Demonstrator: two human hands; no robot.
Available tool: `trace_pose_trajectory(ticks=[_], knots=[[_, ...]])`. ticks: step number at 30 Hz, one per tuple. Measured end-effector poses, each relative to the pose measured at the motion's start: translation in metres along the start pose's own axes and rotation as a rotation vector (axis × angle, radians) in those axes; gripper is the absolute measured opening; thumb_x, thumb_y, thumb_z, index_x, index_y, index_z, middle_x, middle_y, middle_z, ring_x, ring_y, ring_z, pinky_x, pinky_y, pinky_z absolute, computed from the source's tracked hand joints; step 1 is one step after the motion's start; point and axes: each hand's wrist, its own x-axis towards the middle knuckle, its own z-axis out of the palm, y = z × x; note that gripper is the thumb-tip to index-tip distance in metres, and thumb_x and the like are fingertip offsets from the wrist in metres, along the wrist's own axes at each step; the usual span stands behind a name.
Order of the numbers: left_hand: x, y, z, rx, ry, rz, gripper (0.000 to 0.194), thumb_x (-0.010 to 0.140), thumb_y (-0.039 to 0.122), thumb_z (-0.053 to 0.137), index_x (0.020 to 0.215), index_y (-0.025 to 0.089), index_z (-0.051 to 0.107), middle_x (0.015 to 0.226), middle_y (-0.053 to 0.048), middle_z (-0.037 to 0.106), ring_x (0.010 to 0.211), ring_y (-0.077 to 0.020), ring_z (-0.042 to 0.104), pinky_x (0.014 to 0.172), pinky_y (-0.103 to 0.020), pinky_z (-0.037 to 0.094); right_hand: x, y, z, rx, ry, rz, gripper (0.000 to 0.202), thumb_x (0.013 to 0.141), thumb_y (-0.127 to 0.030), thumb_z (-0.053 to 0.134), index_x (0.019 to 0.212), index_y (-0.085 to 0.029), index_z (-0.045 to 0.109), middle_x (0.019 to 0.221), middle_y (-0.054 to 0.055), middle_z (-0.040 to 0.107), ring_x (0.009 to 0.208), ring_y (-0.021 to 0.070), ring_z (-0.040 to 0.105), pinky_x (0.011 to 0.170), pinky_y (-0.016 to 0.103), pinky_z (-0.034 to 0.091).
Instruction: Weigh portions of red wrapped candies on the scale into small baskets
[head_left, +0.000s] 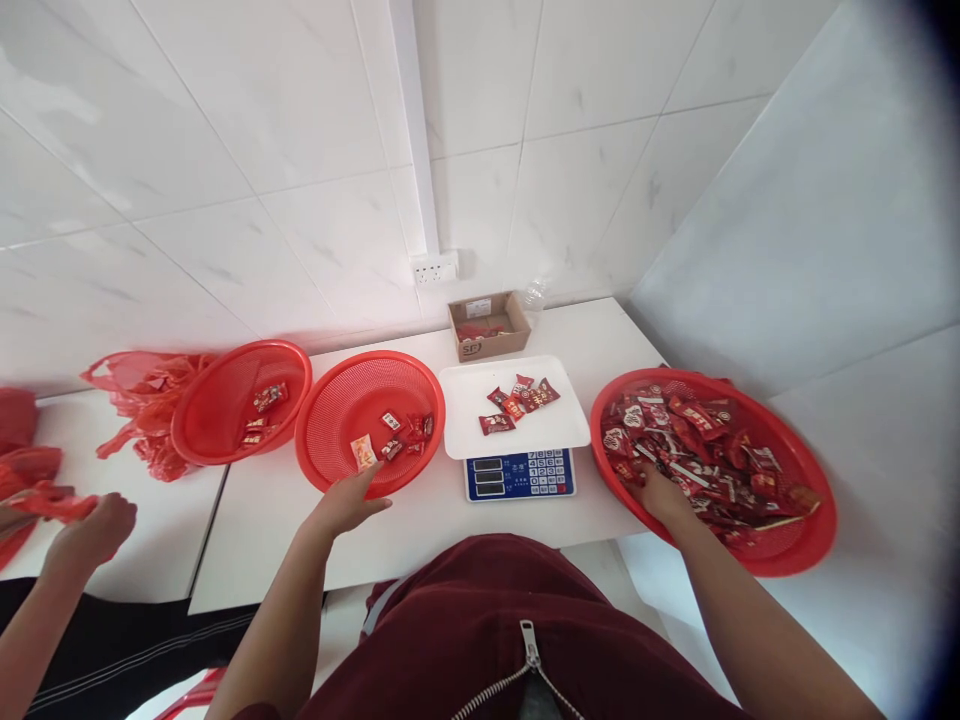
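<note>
My left hand (346, 503) is at the near rim of a red mesh basket (330, 400), its thumb spread away from the fingers and nothing visible in it. Inside that basket lie several small wrapped snacks (391, 448). My right hand (664, 497) reaches over the near left rim of a larger red basket (821, 540), its fingertips among many red snack packets (694, 440) and partly hidden by them. Between the baskets, a digital scale (519, 476) carries a white tray (465, 420) with several red packets (525, 397) on it.
A small cardboard box (491, 345) with red packets stands behind the scale. Further left are another red basket (196, 415) and crumpled red bags (154, 400). At far left, a co-worker's hand (94, 525) holds a red bag. Tiled wall behind, pale panel at right.
</note>
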Motion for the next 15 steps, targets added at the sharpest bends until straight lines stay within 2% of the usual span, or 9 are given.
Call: trace_pose_trajectory(ticks=[5, 10, 13, 15], knots=[[0.000, 0.008, 0.003, -0.033, 0.103, 0.079, 0.067, 0.082, 0.046, 0.050, 0.142, 0.023, 0.030, 0.136, -0.011, 0.050, 0.121, -0.0289, 0.049, 0.096, -0.038, 0.039, -0.003, 0.007, -0.005, 0.004, 0.051, -0.021, 0.033, 0.080, -0.031, 0.049, 0.107, -0.020, 0.065, 0.084, 0.010, 0.071, 0.079, 0.0256, 0.066, 0.068, 0.032, 0.046], [0.004, 0.016, 0.006, -0.081, 0.146, 0.135, 0.063, 0.084, 0.043, 0.048, 0.142, 0.022, 0.031, 0.133, -0.011, 0.052, 0.121, -0.0276, 0.049, 0.098, -0.038, 0.038, 0.002, 0.021, -0.012, 0.091, 0.122, 0.017, 0.026, 0.080, -0.027, 0.045, 0.092, -0.021, 0.067, 0.090, 0.009, 0.071, 0.080, 0.0235, 0.066, 0.066, 0.030, 0.046], [0.011, 0.020, 0.009, -0.098, 0.152, 0.161, 0.062, 0.085, 0.041, 0.047, 0.142, 0.023, 0.032, 0.133, -0.011, 0.053, 0.121, -0.0281, 0.049, 0.098, -0.040, 0.037, 0.009, 0.025, -0.015, 0.166, 0.158, 0.030, 0.026, 0.079, -0.028, 0.045, 0.091, -0.020, 0.067, 0.091, 0.009, 0.071, 0.082, 0.0238, 0.066, 0.069, 0.031, 0.046], [0.016, 0.025, 0.013, -0.105, 0.152, 0.170, 0.062, 0.085, 0.043, 0.047, 0.141, 0.022, 0.033, 0.138, -0.011, 0.048, 0.126, -0.0278, 0.044, 0.102, -0.040, 0.035, 0.013, 0.023, -0.014, 0.201, 0.167, 0.003, 0.029, 0.079, -0.029, 0.044, 0.095, -0.019, 0.066, 0.093, 0.010, 0.071, 0.085, 0.0238, 0.066, 0.073, 0.032, 0.047]])
